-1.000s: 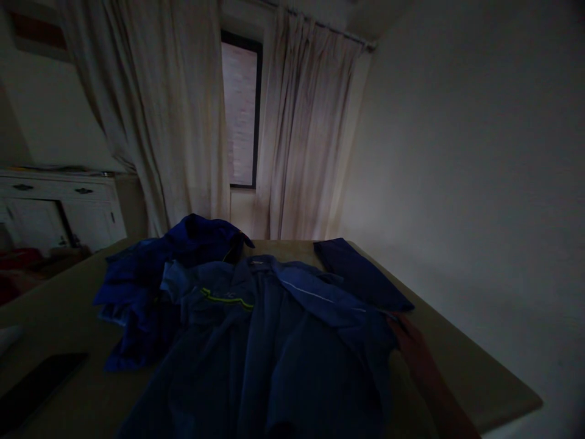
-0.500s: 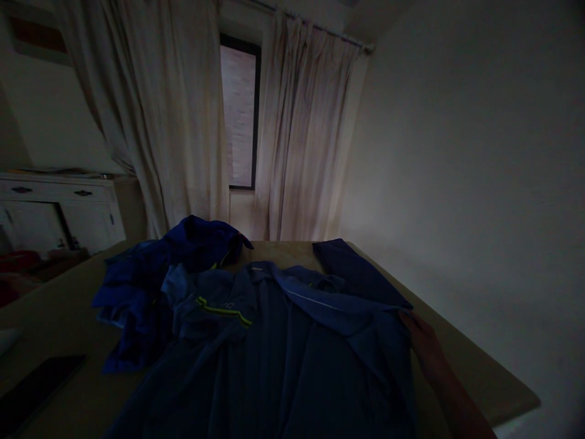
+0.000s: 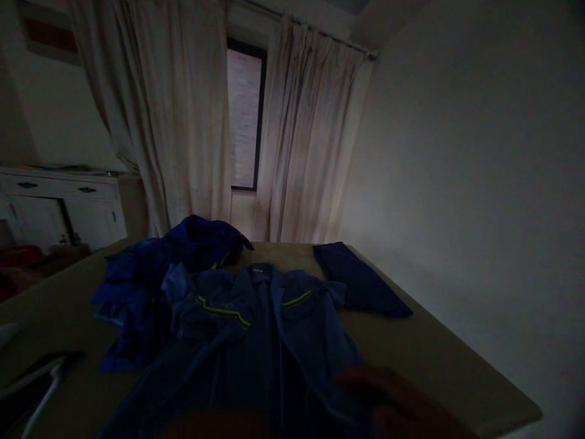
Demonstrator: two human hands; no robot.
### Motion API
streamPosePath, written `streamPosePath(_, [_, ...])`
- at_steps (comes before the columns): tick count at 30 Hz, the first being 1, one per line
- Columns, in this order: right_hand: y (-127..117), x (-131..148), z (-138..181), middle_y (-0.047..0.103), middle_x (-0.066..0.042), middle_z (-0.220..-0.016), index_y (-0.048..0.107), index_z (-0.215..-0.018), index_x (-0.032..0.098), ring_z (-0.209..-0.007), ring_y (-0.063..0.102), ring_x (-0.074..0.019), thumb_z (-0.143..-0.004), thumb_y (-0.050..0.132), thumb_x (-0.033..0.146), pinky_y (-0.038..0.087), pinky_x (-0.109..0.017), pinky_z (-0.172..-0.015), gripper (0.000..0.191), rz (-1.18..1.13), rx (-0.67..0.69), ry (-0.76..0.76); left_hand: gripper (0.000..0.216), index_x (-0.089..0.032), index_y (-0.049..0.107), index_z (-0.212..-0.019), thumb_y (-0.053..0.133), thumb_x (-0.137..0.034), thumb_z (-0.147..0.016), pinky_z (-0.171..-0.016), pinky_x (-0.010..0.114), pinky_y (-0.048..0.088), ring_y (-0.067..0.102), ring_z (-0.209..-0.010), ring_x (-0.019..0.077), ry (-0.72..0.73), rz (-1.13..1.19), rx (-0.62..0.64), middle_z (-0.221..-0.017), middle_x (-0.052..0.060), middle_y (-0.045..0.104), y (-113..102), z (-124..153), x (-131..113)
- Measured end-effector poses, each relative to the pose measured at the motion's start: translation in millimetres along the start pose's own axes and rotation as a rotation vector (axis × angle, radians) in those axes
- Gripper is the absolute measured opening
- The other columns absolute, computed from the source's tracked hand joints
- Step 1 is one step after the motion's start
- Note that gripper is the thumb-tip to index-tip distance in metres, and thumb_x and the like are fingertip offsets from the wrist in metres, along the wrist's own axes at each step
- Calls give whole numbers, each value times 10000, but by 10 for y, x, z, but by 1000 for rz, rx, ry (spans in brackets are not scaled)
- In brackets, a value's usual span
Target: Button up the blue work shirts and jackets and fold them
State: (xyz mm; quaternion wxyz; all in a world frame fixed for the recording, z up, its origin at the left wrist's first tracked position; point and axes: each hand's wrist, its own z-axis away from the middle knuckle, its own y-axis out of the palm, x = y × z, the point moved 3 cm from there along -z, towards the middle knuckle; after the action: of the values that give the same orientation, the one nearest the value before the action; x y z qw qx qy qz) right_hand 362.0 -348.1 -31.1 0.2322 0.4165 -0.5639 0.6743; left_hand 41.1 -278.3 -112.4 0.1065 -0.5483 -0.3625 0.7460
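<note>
Touching shirt (image 3: 315,329), perhaps: right hand (image 3: 395,390); cabinet (image 3: 94,216) contents hidden.

Blue collared jacket (image 3: 261,341), laid out on table (image 3: 439,360), collar at far end w/ small label inside, front undone & parted down middle, yellow-green stripe on ea. chest panel, faint lettering nr. left-hand one, fabric a bit rumpled, bottom part out of frame

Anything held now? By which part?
Cannot tell: the right hand is blurred at the right edge of the blue shirt; the left hand is barely in view.
</note>
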Motion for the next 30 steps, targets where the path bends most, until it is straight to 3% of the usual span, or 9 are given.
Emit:
streamPosePath(2, [168, 144, -102, 689, -54, -1328, 634, -1375, 385, -1184, 656, -309, -887, 706, 556, 506, -445, -1029, 523, 117, 188, -19, 349, -313, 751, -1037, 466, -507, -984, -662, 278, 521, 730, -804, 200, -24, 12, 36, -915, 7, 773, -272, 19, 57])
streamPosePath(3, [208, 180, -236, 698, -52, -1310, 634, -1372, 374, -1167, 663, -296, -907, 686, 552, 509, -431, -1020, 501, 164, 181, -37, 354, -276, 745, -1011, 461, -485, -988, -673, 262, 516, 724, -810, 190, -51, -8, 17, -918, 10, 771, -458, -11, 130])
streamPosePath(6, [205, 142, -928, 700, -67, -1288, 676, -1289, 292, -1191, 642, -266, -1013, 534, 514, 467, -416, -1065, 382, 281, -58, -155, 330, -200, 720, -961, 437, -367, -988, -813, 274, 511, 706, -907, 197, -246, -284, -327, -972, 41, 760, -1167, -213, 542])
streamPosePath(8, [179, -7, -1520, 701, -86, -1276, 672, -1272, 245, -1192, 639, -256, -1038, 489, 456, 460, -402, -1072, 365, 376, -142, -221, 324, -177, 693, -1131, 419, -268, -983, -988, 301, 471, 671, -1122, 229, -455, -488, -551, -1190, 88, 732, -1599, -359, 910])
streamPosePath(11, [94, -360, -2339, 556, -162, -1478, 549, -1433, 166, -1383, 498, -289, -1001, 557, 383, 358, -414, -1170, 483, 609, -222, -152, 443, -68, 572, -1339, 486, -239, -939, -1120, 410, 385, 521, -1358, 349, -592, -568, -671, -1410, 225, 596, -2003, -541, 1399])
streamPosePath(14, [-22, -731, -2852, 403, -233, -1581, 418, -1528, 112, -1454, 394, -353, -937, 664, 412, 311, -457, -1181, 706, 794, -273, 69, 496, -91, 583, -1342, 581, -334, -909, -1081, 448, 431, 562, -1316, 368, -627, -572, -679, -1367, 228, 630, -2179, -643, 1719])
streamPosePath(19, [-226, -1100, -3150, 694, -158, -1248, 645, -1251, 161, -1167, 640, -292, -904, 707, 434, 456, -345, -968, 446, 810, -202, 222, 287, -236, 753, -1045, 551, -404, -929, -986, 372, 497, 692, -1120, 280, -648, -534, -692, -1179, 99, 753, -2373, -743, 1946])
streamPosePath(26, [-960, -1006, -3451, 704, -119, -1178, 652, -1167, 214, -1116, 657, -285, -975, 575, 392, 455, -331, -890, 273, 834, -394, 289, 416, -250, 699, -1126, 376, -480, -1002, -888, 452, 527, 700, -1050, 347, -693, -515, -919, -1097, 133, 748, -3002, -996, 1808])
streamPosePath(30, [-1060, -958, -3570, 682, -178, -1181, 575, -1292, 170, -1103, 650, -321, -1030, 441, 365, 466, -384, -890, 353, 832, -537, 334, 416, -183, 612, -1250, 301, -360, -1037, -931, 441, 521, 670, -1131, 324, -657, -497, -963, -1208, 168, 702, -3072, -1356, 1714])
